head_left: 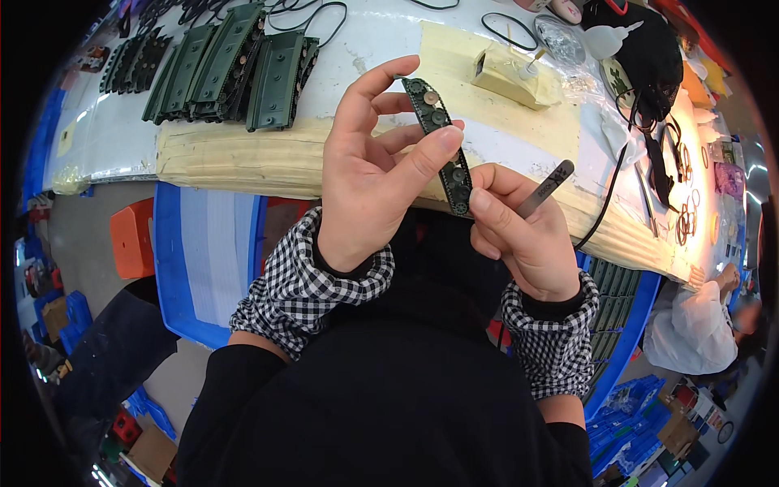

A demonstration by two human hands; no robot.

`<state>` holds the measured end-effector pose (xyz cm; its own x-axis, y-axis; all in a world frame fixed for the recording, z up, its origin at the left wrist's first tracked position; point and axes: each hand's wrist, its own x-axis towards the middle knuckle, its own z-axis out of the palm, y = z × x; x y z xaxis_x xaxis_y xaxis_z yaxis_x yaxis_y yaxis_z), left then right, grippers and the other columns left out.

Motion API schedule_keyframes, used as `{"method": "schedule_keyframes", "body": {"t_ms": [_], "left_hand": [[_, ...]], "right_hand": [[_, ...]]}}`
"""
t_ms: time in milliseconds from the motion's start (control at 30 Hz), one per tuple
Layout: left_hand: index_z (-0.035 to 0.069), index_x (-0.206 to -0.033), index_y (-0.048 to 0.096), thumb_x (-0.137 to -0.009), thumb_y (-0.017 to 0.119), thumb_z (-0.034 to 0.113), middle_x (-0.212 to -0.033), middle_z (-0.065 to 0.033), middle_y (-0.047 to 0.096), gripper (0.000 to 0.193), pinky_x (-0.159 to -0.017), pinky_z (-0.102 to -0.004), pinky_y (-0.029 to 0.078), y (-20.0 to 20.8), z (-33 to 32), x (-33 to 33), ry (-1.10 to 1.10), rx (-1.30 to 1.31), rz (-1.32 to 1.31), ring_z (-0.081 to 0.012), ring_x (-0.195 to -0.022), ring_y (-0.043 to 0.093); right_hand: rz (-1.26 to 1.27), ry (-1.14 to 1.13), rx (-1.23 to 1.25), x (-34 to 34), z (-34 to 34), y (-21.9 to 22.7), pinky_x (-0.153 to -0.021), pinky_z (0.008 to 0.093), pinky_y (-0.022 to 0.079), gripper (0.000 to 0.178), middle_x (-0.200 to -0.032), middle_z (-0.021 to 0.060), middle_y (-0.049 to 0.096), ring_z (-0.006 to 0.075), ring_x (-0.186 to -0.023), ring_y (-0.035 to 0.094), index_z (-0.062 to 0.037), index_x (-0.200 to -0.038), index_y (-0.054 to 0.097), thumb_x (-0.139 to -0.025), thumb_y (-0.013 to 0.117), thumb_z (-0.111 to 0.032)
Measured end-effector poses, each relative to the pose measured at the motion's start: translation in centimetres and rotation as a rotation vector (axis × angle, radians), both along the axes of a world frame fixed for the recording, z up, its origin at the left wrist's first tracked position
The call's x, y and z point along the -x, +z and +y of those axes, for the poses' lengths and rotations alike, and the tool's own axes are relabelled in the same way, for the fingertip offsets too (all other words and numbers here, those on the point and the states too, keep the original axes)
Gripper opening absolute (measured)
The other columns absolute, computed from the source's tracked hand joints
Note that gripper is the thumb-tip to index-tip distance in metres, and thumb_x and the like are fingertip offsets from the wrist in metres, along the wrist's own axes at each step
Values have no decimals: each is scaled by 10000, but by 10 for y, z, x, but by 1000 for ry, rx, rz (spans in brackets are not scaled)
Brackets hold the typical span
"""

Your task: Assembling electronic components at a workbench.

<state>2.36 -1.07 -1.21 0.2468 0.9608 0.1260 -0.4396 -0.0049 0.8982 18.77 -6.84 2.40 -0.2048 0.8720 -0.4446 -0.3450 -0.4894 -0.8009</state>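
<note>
Over the table's front edge, my left hand (365, 178) pinches a narrow dark green toy tank track with small round wheels (432, 114). Its thumb lies across the middle of the strip, which stands nearly upright and leans left at the top. At the lower end, my right hand (523, 235) closes its thumb and forefinger against the strip. A pair of grey metal tweezers (553, 182) is also held in that hand, with the blunt end sticking out up and to the right. The tweezers' tips are hidden by the fingers.
Several green tank hull parts (276, 77) lie at the far left, beside more track strips (134, 63). A cream block (517, 75) and a white squeeze bottle (610, 39) stand far right. Blue trays (168, 276) flank my lap. Another person (690, 329) sits at right.
</note>
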Motion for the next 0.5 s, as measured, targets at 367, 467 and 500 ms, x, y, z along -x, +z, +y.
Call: {"method": "schedule_keyframes", "body": {"t_ms": [367,467,500], "left_hand": [[-1,-1420,342,-885,653,21,-1264,-171,500,620,-911,-369,559,-1,1,3,-129,-22,-9,-298,-1089,640],[0,-1422,343,-888,649,25,-1259,-174,512,616,-908,-370,559,-2,3,4,-139,3,-3,-296,-1083,643],[-1,-1424,342,-890,648,26,-1256,-176,516,616,-906,-370,559,-2,3,5,-142,16,0,-295,-1080,644]], "right_hand": [[-155,116,-56,-5,9,5,-495,173,312,185,-789,-36,546,18,-576,407,-38,-969,596,-955,630,-220],[-211,148,-85,-5,9,4,-498,173,310,193,-789,-47,544,14,-576,404,-40,-954,594,-954,632,-230],[-233,160,-98,-5,9,4,-499,172,309,197,-789,-50,544,12,-577,403,-41,-950,594,-953,632,-234]]}}
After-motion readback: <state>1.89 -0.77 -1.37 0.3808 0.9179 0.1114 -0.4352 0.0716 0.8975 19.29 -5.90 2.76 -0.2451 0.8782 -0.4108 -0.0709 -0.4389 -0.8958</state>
